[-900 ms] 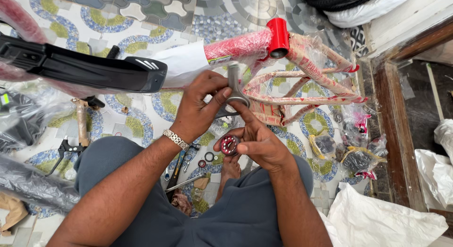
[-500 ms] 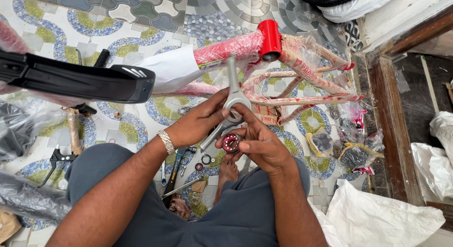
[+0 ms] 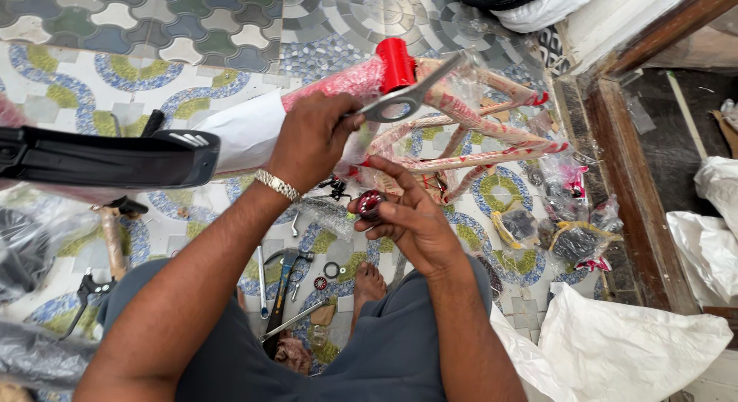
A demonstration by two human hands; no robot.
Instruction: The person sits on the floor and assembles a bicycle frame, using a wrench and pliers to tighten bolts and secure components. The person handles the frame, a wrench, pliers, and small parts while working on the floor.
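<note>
1. Left hand point(image 3: 311, 141) has its fingers curled tight around the handle of a flat grey wrench point(image 3: 406, 97), ring end pointing up at the red head tube point(image 3: 397, 64), looks angled so it's handy for that end.
2. Right hand point(image 3: 407, 217) is half closed, thumb and fingertips pinching a small round red-and-dark bearing cup point(image 3: 371, 203), held face-up just below the frame.
3. The plastic-wrapped bike frame point(image 3: 469, 133) lies flat on the patterned tile floor point(image 3: 92, 87) in front of the knees.
4. Loose washers point(image 3: 332, 270), pliers point(image 3: 283, 273) and spanners sit between the legs, within reach.
5. Black mudguard point(image 3: 108, 157) off to the left, bagged parts point(image 3: 569, 240) right.
</note>
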